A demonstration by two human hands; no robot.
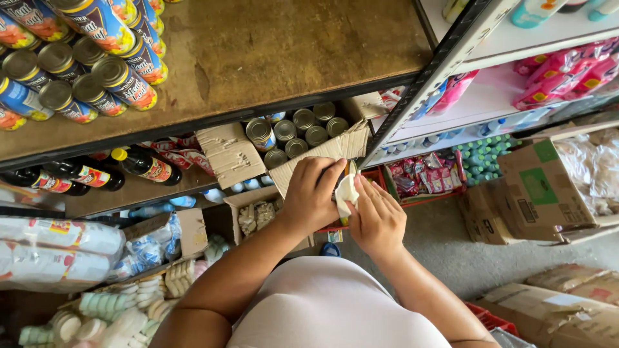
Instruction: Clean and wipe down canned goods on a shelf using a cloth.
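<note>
A person stands between crowded shop shelves, seen from above, both hands raised in front of the chest. The left hand (311, 196) is curled shut around a can (349, 173), fingers wrapped over its top and side so that only a dark strip of it shows; the can is held upright or nearly so, though the grip hides too much to be sure. The right hand (376, 219) is just beside it, fingers bent and pressing a white cloth (347, 193) against the can's side, the cloth bunched between thumb and fingers. The two hands touch around the can, above the floor between the shelves. To the far left, stacked cans (97, 71) lie on their sides on a brown wooden shelf (271, 51), most of whose top is bare to the right of them. Beneath its edge lie dark bottles (97, 173), and below those wrapped rolls (58, 248). Directly beyond the hands, an open cardboard box (322, 149) holds more cans standing upright, its torn flap close to the knuckles. To the right, a white metal rack (412, 109) carries pink packets (561, 77), and cardboard cartons (541, 187) crowd the grey floor (445, 245), leaving a narrow strip of open ground below the hands.
</note>
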